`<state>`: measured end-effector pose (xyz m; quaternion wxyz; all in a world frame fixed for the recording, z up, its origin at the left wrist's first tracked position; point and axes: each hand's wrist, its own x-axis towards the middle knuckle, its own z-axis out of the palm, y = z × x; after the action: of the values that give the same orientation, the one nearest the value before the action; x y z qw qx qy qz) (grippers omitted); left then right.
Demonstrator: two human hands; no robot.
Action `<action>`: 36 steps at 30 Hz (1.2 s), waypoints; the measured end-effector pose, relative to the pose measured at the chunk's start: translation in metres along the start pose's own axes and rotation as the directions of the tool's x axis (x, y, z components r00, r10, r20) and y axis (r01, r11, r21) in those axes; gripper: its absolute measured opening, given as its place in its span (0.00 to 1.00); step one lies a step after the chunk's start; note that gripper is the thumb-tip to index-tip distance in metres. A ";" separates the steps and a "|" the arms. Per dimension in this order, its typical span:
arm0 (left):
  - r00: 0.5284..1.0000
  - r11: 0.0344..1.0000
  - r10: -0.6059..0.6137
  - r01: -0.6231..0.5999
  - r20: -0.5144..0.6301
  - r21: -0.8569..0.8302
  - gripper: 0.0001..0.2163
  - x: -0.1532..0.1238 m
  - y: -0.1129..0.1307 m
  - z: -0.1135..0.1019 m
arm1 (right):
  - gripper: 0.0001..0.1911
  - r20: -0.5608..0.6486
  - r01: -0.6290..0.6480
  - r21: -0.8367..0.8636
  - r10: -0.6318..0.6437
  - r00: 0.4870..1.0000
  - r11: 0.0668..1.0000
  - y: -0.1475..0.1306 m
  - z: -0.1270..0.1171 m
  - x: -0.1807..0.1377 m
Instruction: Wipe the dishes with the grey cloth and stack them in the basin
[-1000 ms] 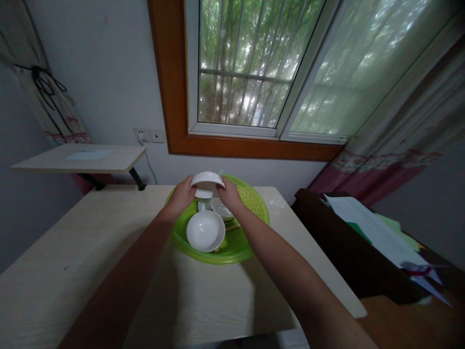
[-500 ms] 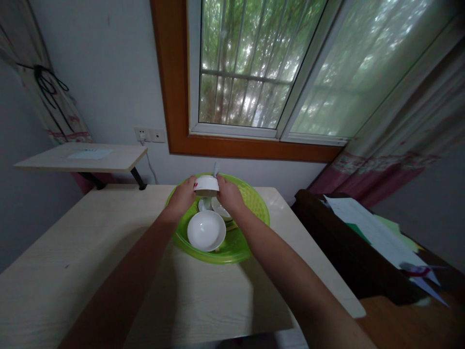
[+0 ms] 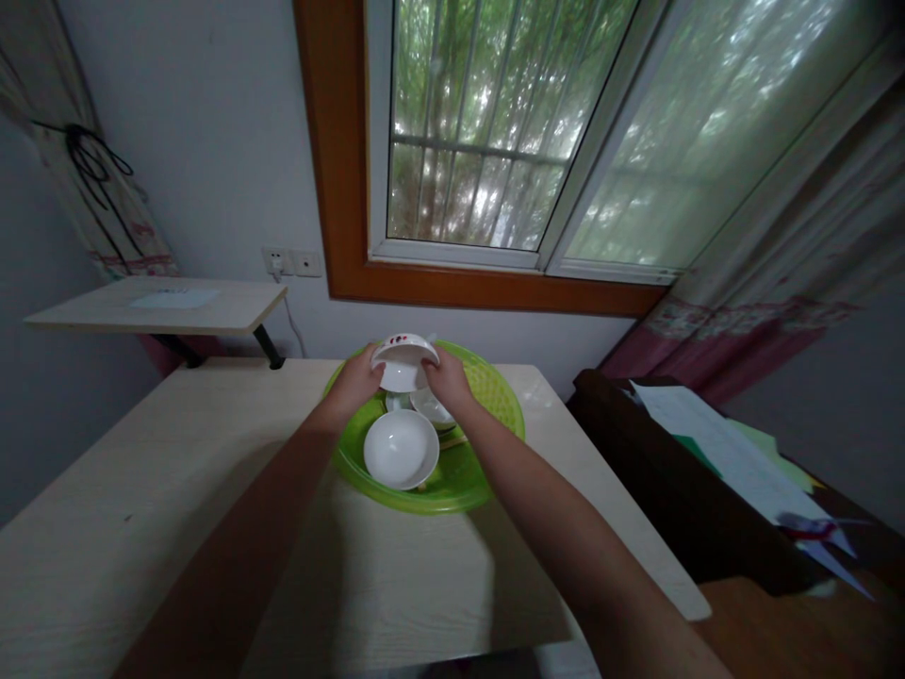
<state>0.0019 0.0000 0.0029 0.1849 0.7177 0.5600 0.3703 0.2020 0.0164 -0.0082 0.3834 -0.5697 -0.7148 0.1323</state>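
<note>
Between my hands a white bowl [image 3: 403, 366] with red marks on its outside is tilted, its inside facing me. My left hand [image 3: 357, 379] grips its left rim, and my right hand [image 3: 445, 375] grips the right side. Below is a round green plastic basket [image 3: 459, 490] on the table. In its front part sits a larger white bowl [image 3: 402, 449], inside upward. Behind that, another white bowl [image 3: 433, 407] and a small white piece [image 3: 397, 401] are partly covered by the held bowl and my right hand. What look like chopsticks [image 3: 452, 442] lie beside them.
The basket stands on a pale wooden table [image 3: 396, 585] by the window wall. A small raised shelf [image 3: 162, 304] with a paper sheet is at the back left. Off the table's right edge, a dark piece of furniture [image 3: 636, 471] carries papers [image 3: 714, 443].
The held bowl has tipped, so its white inside now faces me where its outer wall and underside showed before. Both hands have turned slightly with it. The basket stays in place.
</note>
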 end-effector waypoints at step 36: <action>0.995 0.935 0.092 -0.072 -0.043 0.347 0.17 -0.012 0.015 -0.010 | 0.22 -0.046 0.080 -0.078 -0.084 0.995 0.994 -0.023 -0.006 -0.010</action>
<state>0.0038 -0.0170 0.0162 0.0240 0.7507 0.5909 0.2945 0.1907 -0.0018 0.0058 0.3842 -0.5570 -0.7324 0.0752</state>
